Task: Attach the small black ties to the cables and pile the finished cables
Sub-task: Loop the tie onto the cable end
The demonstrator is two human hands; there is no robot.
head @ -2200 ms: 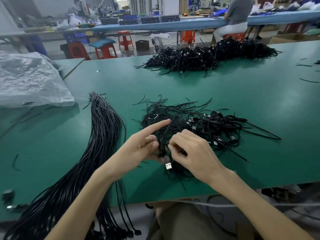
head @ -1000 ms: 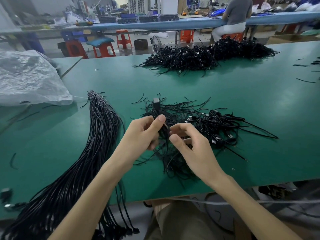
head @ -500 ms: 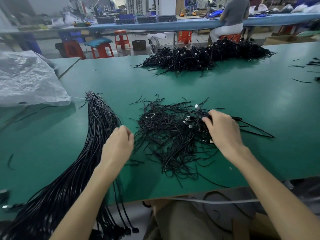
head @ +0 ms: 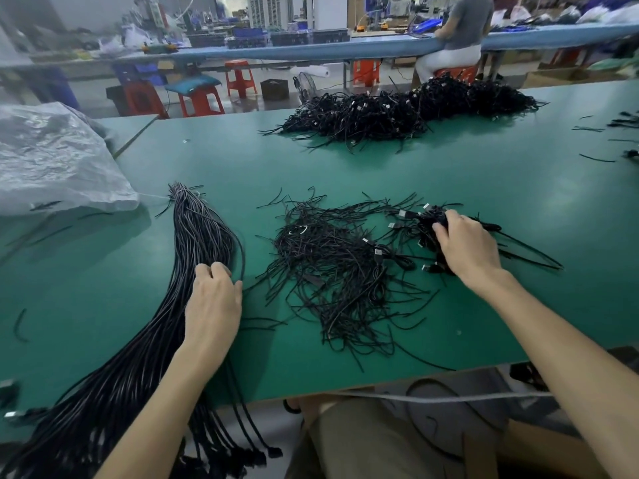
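Starting at frame left: a thick bundle of long black cables (head: 193, 243) hangs off the near edge of the green table (head: 484, 188), and the left hand (head: 212, 302) curls its fingers into the bundle's right side. In the middle is a messy scatter of thin black ties (head: 328, 267). Just right of it, the right hand (head: 466, 247) grips a clump of coiled cables (head: 427, 219) with silver plugs. Upper right sits a big black heap (head: 397, 114) of cables.

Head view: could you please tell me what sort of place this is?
Probably a cable-assembly factory floor: a long green workbench, a bundle of black cables and heaps of tied cables on it, and another worker seated at a bench behind.
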